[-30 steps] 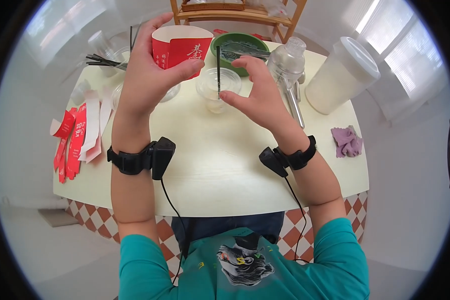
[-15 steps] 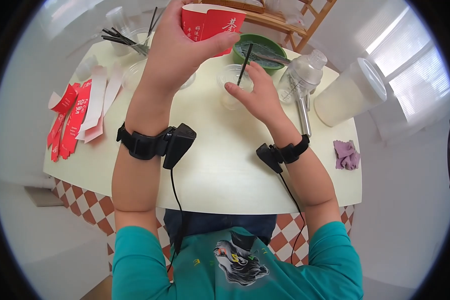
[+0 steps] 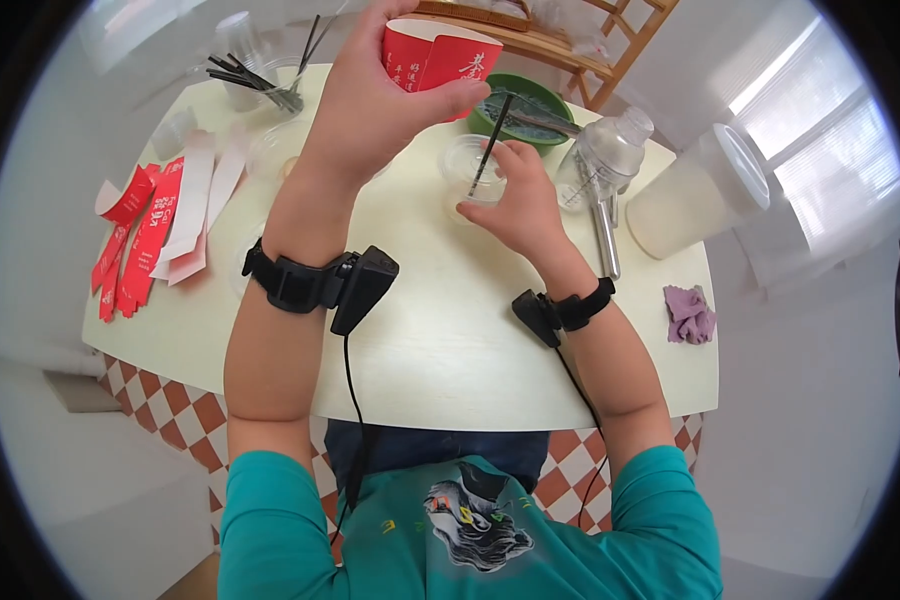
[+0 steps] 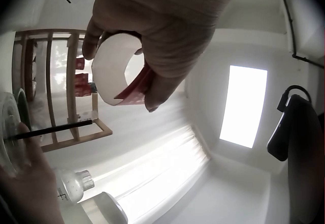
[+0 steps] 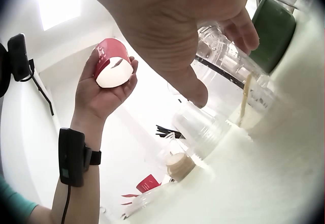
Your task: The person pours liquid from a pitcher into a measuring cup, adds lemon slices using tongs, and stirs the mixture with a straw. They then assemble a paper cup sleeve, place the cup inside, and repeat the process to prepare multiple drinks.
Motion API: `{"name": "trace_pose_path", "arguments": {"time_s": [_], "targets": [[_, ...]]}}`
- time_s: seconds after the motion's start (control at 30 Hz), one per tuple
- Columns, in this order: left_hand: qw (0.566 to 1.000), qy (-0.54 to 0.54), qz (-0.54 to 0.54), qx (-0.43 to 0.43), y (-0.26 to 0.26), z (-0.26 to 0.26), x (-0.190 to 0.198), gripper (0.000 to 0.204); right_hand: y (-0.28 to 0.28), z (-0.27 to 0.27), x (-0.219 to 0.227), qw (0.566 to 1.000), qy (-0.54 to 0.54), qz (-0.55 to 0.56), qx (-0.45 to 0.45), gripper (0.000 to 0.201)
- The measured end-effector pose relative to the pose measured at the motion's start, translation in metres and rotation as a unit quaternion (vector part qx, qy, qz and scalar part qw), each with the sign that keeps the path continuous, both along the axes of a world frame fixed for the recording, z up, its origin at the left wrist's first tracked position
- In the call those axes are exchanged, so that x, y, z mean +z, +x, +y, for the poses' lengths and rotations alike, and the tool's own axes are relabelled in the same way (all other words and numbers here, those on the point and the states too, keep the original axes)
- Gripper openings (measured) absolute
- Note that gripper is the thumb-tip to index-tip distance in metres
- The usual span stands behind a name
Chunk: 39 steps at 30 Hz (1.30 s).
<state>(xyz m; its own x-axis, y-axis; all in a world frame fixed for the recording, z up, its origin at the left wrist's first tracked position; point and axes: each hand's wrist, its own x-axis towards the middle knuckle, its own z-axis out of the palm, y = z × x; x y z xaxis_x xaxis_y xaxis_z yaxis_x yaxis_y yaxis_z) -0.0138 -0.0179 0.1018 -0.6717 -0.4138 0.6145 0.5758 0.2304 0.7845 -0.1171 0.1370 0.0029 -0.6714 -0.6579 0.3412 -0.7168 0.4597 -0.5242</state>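
In the head view my left hand [image 3: 375, 95] holds up a red paper cup sleeve [image 3: 435, 62] with white lettering, thumb across its front. The left wrist view looks through the sleeve's white inside [image 4: 109, 69]. My right hand [image 3: 515, 205] reaches around the near side of a clear plastic cup [image 3: 460, 150], thumb and fingers spread about it. A black straw [image 3: 491, 140] leans in that cup. In the right wrist view the thumb overlaps the cup's side, the curved fingers lie beyond it, and a pale layer [image 5: 254, 114] shows low in the cup.
Behind the cup is a green bowl [image 3: 530, 90]. To the right stand a clear shaker [image 3: 605, 155], a tall lidded pitcher [image 3: 690, 195] and a purple cloth [image 3: 690, 315]. On the left lie red and white paper strips [image 3: 155, 235], with black straws [image 3: 245, 80] in a container behind.
My left hand has lifted the sleeve away from the table and the view has shifted. My right hand has moved lower beside the cup, its thumb dropping from the straw toward the cup's side.
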Motion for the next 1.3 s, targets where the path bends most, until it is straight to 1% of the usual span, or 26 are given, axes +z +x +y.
{"name": "trace_pose_path", "arguments": {"time_s": [0.03,0.07,0.2,0.27,0.3,0.37,0.4,0.43,0.47,0.5,0.53,0.57,0.63,0.67,0.7,0.73,0.77,0.83,0.9,0.97,1.1,1.17,1.2,1.27,1.3], "targets": [[0.999,-0.034,-0.035,0.02,-0.004,-0.009,-0.012,0.067,-0.002,0.0,-0.004,1.0,-0.013,-0.001,-0.004,0.075],[0.994,-0.067,-0.071,0.041,-0.005,-0.012,-0.015,0.081,-0.004,0.001,-0.005,1.0,-0.026,-0.003,-0.009,0.072],[0.997,-0.043,-0.066,0.024,-0.007,-0.007,-0.015,0.082,-0.012,0.012,0.006,0.998,-0.057,0.022,-0.014,0.069],[0.998,-0.022,-0.057,-0.004,-0.009,-0.008,-0.016,0.084,-0.013,0.025,0.035,0.991,-0.122,0.051,-0.033,0.068],[0.998,-0.026,-0.056,-0.007,-0.011,-0.007,-0.018,0.084,-0.015,0.033,0.047,0.99,-0.125,0.052,-0.036,0.068],[0.996,-0.042,-0.074,-0.016,-0.013,-0.005,-0.023,0.083,-0.017,0.05,0.07,0.956,-0.287,0.041,-0.04,0.068],[0.994,-0.052,-0.096,-0.028,-0.015,-0.003,-0.027,0.084,-0.016,0.056,0.078,0.955,-0.289,0.04,-0.045,0.068],[0.993,-0.055,-0.099,-0.033,-0.018,0.0,-0.031,0.084,-0.014,0.063,0.086,0.939,-0.344,0.022,-0.007,0.068],[0.991,-0.08,-0.092,-0.058,-0.022,0.005,-0.036,0.084,-0.011,0.07,0.09,0.918,-0.397,0.005,0.029,0.067],[0.987,-0.104,-0.085,-0.084,-0.023,0.009,-0.039,0.085,-0.005,0.071,0.095,0.917,-0.397,0.004,0.023,0.067],[0.983,-0.081,-0.119,-0.116,-0.022,0.019,-0.036,0.086,0.001,0.072,0.098,0.916,-0.4,0.006,0.032,0.066],[0.982,-0.083,-0.122,-0.12,-0.024,0.024,-0.04,0.086,0.004,0.071,0.098,0.914,-0.403,0.007,0.043,0.065],[0.976,-0.126,-0.12,-0.129,-0.026,0.031,-0.048,0.088,0.005,0.068,0.092,0.914,-0.403,0.014,0.053,0.069],[0.974,-0.119,-0.122,-0.152,-0.027,0.035,-0.048,0.09,0.005,0.067,0.091,0.922,-0.381,0.035,0.062,0.069],[0.973,-0.12,-0.123,-0.152,-0.026,0.038,-0.049,0.09,0.005,0.064,0.09,0.929,-0.358,0.056,0.072,0.069],[0.973,-0.109,-0.124,-0.161,-0.025,0.04,-0.049,0.09,0.002,0.06,0.086,0.927,-0.366,0.031,0.077,0.074],[0.973,-0.097,-0.125,-0.169,-0.025,0.04,-0.049,0.09,0.002,0.058,0.084,0.927,-0.366,0.031,0.077,0.074],[0.973,-0.097,-0.133,-0.16,-0.025,0.039,-0.047,0.09,0.001,0.056,0.082,0.938,-0.321,0.041,0.123,0.074],[0.973,-0.097,-0.141,-0.152,-0.025,0.038,-0.046,0.091,0.007,0.057,0.084,0.946,-0.3,0.034,0.115,0.074],[0.977,-0.094,-0.099,-0.162,-0.026,0.04,-0.046,0.091,0.009,0.056,0.085,0.962,-0.234,0.078,0.116,0.073],[0.977,-0.105,-0.111,-0.148,-0.028,0.037,-0.05,0.091,0.009,0.055,0.085,0.963,-0.205,0.12,0.128,0.075],[0.978,-0.089,-0.103,-0.159,-0.029,0.036,-0.052,0.09,0.012,0.056,0.087,0.964,-0.191,0.118,0.142,0.084],[0.978,-0.088,-0.102,-0.157,-0.029,0.036,-0.052,0.09,0.013,0.057,0.088,0.964,-0.191,0.118,0.145,0.084],[0.974,-0.064,-0.125,-0.176,-0.026,0.037,-0.048,0.089,0.015,0.058,0.089,0.965,-0.139,0.178,0.135,0.092],[0.975,-0.064,-0.125,-0.174,-0.026,0.036,-0.049,0.089,0.015,0.058,0.09,0.965,-0.139,0.178,0.136,0.092]]}}
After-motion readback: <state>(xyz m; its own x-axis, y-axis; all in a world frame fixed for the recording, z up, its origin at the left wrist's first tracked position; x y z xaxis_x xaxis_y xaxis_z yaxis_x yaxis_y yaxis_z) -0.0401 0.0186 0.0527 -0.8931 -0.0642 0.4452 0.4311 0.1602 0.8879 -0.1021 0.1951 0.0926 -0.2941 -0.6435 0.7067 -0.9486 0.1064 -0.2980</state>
